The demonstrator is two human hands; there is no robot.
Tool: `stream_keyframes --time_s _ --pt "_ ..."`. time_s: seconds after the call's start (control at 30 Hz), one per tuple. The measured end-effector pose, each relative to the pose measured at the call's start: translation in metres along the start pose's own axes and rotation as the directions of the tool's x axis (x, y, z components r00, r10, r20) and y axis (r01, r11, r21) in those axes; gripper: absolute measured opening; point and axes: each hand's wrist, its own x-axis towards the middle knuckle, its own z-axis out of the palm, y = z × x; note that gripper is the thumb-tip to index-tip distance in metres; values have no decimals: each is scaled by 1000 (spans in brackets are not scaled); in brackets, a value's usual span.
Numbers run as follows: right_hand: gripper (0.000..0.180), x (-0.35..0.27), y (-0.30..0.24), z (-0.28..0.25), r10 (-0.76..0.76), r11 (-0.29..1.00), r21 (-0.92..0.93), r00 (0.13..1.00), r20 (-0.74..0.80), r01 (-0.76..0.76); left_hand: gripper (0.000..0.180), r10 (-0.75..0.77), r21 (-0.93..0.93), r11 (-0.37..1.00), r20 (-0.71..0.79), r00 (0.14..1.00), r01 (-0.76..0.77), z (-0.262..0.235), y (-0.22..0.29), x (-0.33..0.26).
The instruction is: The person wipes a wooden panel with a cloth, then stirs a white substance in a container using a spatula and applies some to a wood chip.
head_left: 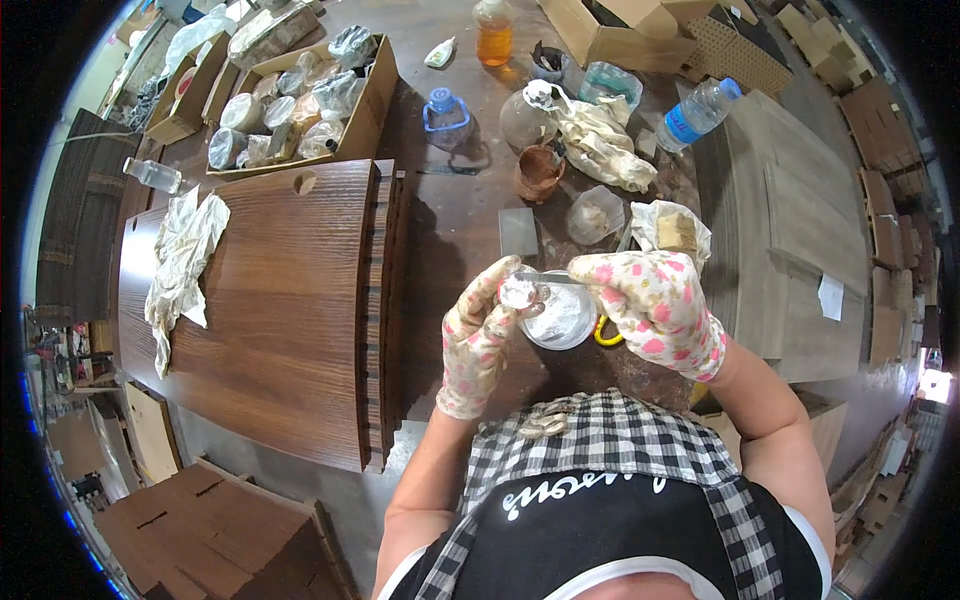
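Note:
Both my hands wear white gloves with a pink floral pattern. My left hand (478, 335) is closed around a small round piece (519, 291) with white paste or powder on it; its exact kind I cannot make out. Between the fingers of my right hand (655, 300) is a thin flat scraper (552, 279), grey and metallic, its tip reaching the round piece. Just below the scraper stands a round plastic tub (558, 322) of white powder. A yellow loop handle (606, 332) shows beside the tub, partly hidden by my right hand.
Stacked dark wood panels (260, 300) lie left with a crumpled cloth (185, 265) on top. Beyond are a cardboard box (375, 95) of wrapped jars, a blue-handled bottle (446, 120), a rusty can (540, 172) and a plastic cup (595, 215). Grey panels (790, 240) are stacked right.

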Motion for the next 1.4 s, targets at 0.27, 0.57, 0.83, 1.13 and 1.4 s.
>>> stream_keyframes --time_s 0.27,0.57,0.83,1.13,1.4 --pt "42 1 1 0 -137 981 -137 991 7 137 52 -58 52 997 39 998 56 -2 7 1" --pt "36 6 0 4 -140 983 -125 989 -39 135 60 -116 151 982 24 993 111 -1 15 0" --pt "36 2 5 4 -154 974 -170 988 -10 150 70 -199 95 977 69 978 192 -9 19 1" --pt "39 -1 12 5 -146 977 -158 989 -11 143 70 -134 -19 991 48 990 135 -2 18 4" --pt "40 3 3 2 -81 991 -100 996 37 85 57 -100 82 992 65 993 94 -2 14 6"
